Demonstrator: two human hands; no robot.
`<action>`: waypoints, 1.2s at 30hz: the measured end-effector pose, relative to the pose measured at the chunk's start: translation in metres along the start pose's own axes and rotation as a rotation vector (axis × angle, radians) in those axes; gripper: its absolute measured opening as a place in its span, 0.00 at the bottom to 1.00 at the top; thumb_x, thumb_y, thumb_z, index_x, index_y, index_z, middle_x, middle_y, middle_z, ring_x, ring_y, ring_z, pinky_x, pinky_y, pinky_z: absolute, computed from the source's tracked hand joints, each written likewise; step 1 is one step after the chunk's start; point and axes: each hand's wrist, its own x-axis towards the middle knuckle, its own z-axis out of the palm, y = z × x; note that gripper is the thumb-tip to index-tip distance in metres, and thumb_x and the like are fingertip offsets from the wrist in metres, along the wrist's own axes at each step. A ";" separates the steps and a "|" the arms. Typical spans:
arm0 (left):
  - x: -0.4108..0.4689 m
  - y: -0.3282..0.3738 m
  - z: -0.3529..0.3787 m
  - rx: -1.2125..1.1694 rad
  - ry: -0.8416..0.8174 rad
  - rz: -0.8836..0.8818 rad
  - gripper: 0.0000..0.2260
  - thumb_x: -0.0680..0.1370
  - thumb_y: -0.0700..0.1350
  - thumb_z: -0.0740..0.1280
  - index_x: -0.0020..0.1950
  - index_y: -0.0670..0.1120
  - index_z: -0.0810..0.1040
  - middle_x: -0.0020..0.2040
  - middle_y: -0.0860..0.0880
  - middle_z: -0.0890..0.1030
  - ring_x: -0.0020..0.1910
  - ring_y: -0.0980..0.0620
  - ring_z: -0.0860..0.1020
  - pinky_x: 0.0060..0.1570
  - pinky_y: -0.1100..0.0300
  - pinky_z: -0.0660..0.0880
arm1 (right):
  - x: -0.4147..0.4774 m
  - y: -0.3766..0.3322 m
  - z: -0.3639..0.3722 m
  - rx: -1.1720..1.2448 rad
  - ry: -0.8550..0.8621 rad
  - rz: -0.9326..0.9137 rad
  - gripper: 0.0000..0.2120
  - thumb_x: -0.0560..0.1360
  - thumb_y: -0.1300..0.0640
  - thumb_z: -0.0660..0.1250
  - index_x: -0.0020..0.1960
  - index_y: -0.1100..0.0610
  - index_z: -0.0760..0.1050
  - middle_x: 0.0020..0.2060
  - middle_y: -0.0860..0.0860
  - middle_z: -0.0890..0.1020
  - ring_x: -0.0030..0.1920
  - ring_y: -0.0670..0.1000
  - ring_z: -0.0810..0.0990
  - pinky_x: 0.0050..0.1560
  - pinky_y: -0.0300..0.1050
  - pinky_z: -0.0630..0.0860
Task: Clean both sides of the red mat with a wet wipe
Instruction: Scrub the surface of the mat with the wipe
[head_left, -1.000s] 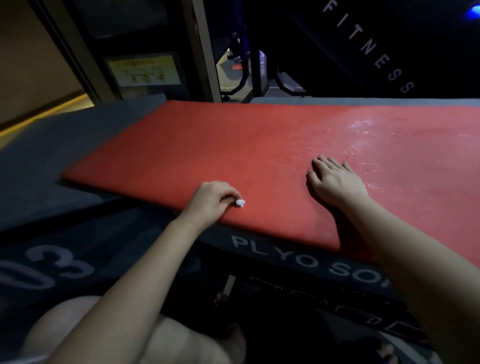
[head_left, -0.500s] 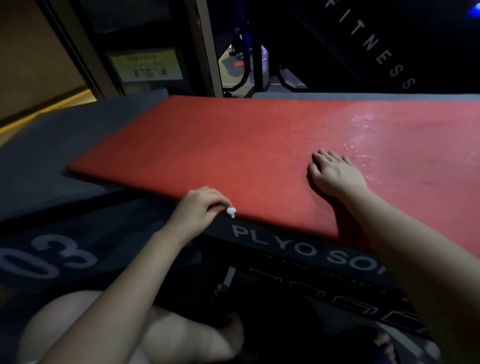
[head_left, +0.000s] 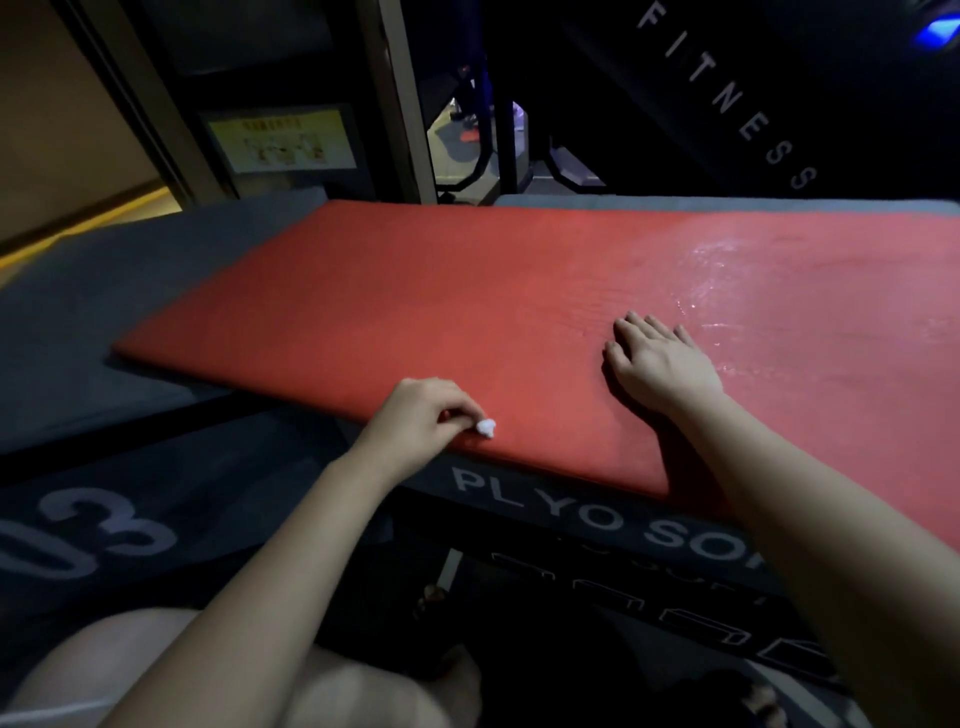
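Left hand (head_left: 421, 415), pinching wipe (head_left: 486, 427), nudged onto near edge of mat (head_left: 415, 301); right hand (head_left: 662, 366) flat.

A dimly lit gym, identified by white "FITNESS" lettering (head_left: 727, 98), a grey padded box (head_left: 571, 519) printed "PLYO SO", a red mat (head_left: 467, 312) and exercise machine frames (head_left: 491, 156) behind.

The left hand (head_left: 421, 415), just below the frame's centre, curls its fingers and pinches a wadded wet wipe (head_left: 485, 427). The right hand (head_left: 665, 364), right of centre, lies flat, palm down, fingers straight. Both bare forearms reach forward.
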 end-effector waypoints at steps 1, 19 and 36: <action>0.000 0.000 0.001 -0.012 0.004 -0.015 0.06 0.74 0.39 0.76 0.46 0.50 0.88 0.44 0.54 0.86 0.44 0.59 0.81 0.49 0.65 0.73 | 0.001 -0.001 0.000 -0.005 0.005 -0.002 0.28 0.83 0.42 0.48 0.79 0.51 0.58 0.80 0.49 0.57 0.80 0.51 0.53 0.79 0.55 0.49; 0.151 -0.019 0.042 0.001 -0.008 -0.154 0.02 0.72 0.46 0.77 0.43 0.53 0.88 0.41 0.53 0.86 0.43 0.54 0.83 0.47 0.57 0.76 | 0.028 0.007 -0.009 -0.176 0.092 -0.017 0.24 0.76 0.36 0.51 0.56 0.52 0.73 0.57 0.52 0.77 0.59 0.60 0.74 0.56 0.57 0.70; 0.303 -0.047 0.083 0.080 0.076 -0.221 0.04 0.74 0.47 0.74 0.42 0.56 0.86 0.43 0.52 0.86 0.46 0.47 0.83 0.47 0.52 0.79 | 0.148 0.075 0.001 -0.091 -0.001 -0.098 0.29 0.81 0.38 0.47 0.80 0.47 0.54 0.80 0.45 0.54 0.80 0.51 0.51 0.79 0.54 0.48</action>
